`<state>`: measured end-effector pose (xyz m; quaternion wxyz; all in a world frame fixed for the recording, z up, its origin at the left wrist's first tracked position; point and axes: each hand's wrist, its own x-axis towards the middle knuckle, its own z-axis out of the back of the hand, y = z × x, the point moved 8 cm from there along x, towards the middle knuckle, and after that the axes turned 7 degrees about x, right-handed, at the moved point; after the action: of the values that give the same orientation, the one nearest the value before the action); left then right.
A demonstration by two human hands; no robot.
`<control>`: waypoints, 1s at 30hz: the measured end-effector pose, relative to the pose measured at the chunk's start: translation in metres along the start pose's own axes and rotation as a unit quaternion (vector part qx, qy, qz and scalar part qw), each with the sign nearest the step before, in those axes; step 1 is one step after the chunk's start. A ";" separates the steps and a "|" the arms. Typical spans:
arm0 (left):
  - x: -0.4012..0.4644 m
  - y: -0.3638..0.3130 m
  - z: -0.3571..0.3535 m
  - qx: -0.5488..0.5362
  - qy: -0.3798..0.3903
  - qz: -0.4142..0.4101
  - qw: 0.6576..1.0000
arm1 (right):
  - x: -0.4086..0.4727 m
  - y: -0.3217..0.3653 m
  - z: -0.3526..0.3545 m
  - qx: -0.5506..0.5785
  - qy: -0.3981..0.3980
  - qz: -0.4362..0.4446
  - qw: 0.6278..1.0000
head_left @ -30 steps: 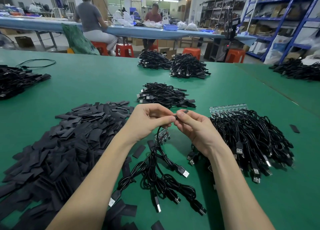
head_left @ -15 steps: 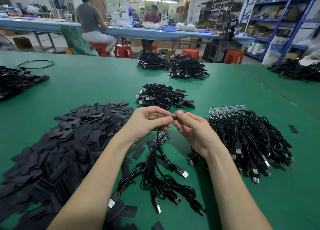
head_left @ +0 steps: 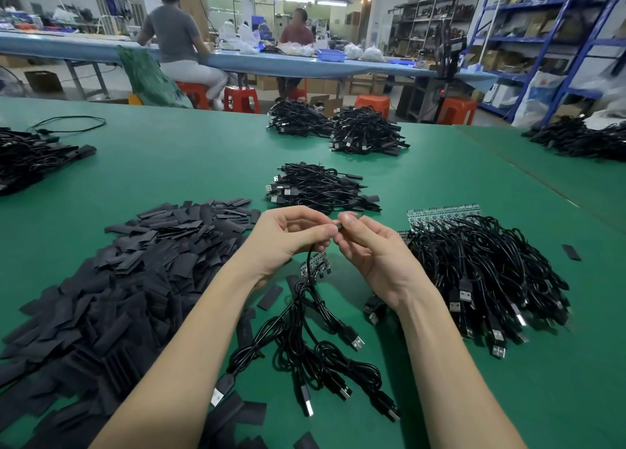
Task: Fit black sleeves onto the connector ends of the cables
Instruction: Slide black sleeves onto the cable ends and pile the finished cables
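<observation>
1. No brand, label or writing can be read on anything in view.
2. The left hand (head_left: 288, 238) has its fingers curled, the tips pinching the top of a thin black cable (head_left: 309, 262) that hangs down from its grip to a small bundle of USB cables (head_left: 315, 353) lying on the green surface (head_left: 169, 164) below both hands.
3. The right hand (head_left: 376, 255) pinches a short black sleeve (head_left: 349, 217) between thumb and forefinger; the sleeve's end meets the left fingertips, and the connector itself is hidden between the two grips.
4. A small green circuit board (head_left: 315, 265) hangs on the cables just under the left grip.
5. Left of the grip lies a wide heap of flat black sleeves (head_left: 135, 272); a few loose ones lie beneath the forearms.
6. Right of the grip sits a large pile of cables (head_left: 487, 272) with USB plugs, a green board strip (head_left: 443, 213) at its far edge.
7. Beyond the grip lies a smaller cable pile (head_left: 318, 187), and farther off two more piles (head_left: 338, 130).
8. In the background two people (head_left: 179, 42) sit at a blue bench on orange stools (head_left: 242, 99).
</observation>
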<state>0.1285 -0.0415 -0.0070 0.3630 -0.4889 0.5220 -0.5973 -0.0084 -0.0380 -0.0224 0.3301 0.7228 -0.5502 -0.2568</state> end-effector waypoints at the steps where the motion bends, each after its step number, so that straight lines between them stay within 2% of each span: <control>1: 0.000 0.001 0.000 -0.011 -0.011 0.001 1.000 | 0.001 0.002 -0.001 -0.008 -0.007 0.022 1.000; 4: 0.001 0.004 0.000 -0.042 -0.038 0.009 0.998 | 0.001 0.009 -0.004 -0.041 -0.026 0.096 0.994; 7: 0.001 0.006 0.000 -0.056 -0.036 0.014 0.998 | -0.001 0.011 -0.006 -0.035 -0.032 0.129 0.990; 30: 0.003 0.011 0.000 -0.042 -0.047 0.014 0.998 | 0.001 0.014 0.004 -0.031 -0.081 0.147 0.985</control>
<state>0.1269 -0.0462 -0.0175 0.3745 -0.5240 0.5356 -0.5462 -0.0198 -0.0423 -0.0145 0.3411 0.6003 -0.6671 -0.2797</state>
